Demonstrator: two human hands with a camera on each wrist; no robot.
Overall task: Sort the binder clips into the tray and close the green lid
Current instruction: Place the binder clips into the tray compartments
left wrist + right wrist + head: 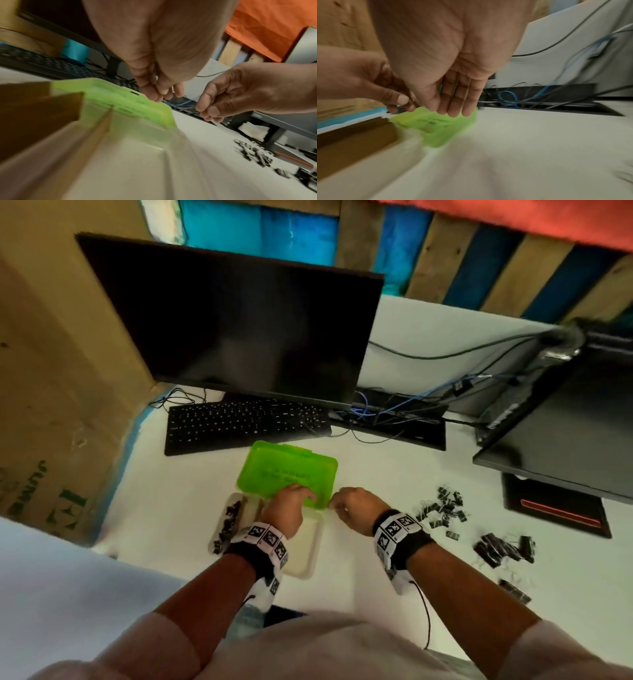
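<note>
The green lid (pixel 286 472) lies open and flat behind the clear tray (pixel 305 558), hinged to its far side. Several black binder clips (pixel 227 520) fill the tray's left compartment, beside brown dividers (pixel 34 115). My left hand (pixel 303 495) hovers at the lid's near edge (pixel 120 98), fingers loosely curled, with nothing seen between them. My right hand (pixel 337 505) hangs just right of the lid's near right corner (pixel 440 125), fingers relaxed and empty. More loose binder clips (pixel 442 508) lie on the white table to the right.
A black keyboard (pixel 246 422) and a dark monitor (pixel 239 326) stand just behind the lid. Tangled cables (pixel 394 412) run at the back right. A second dark screen (pixel 565 433) overhangs the right side. A cardboard box (pixel 51 405) walls the left.
</note>
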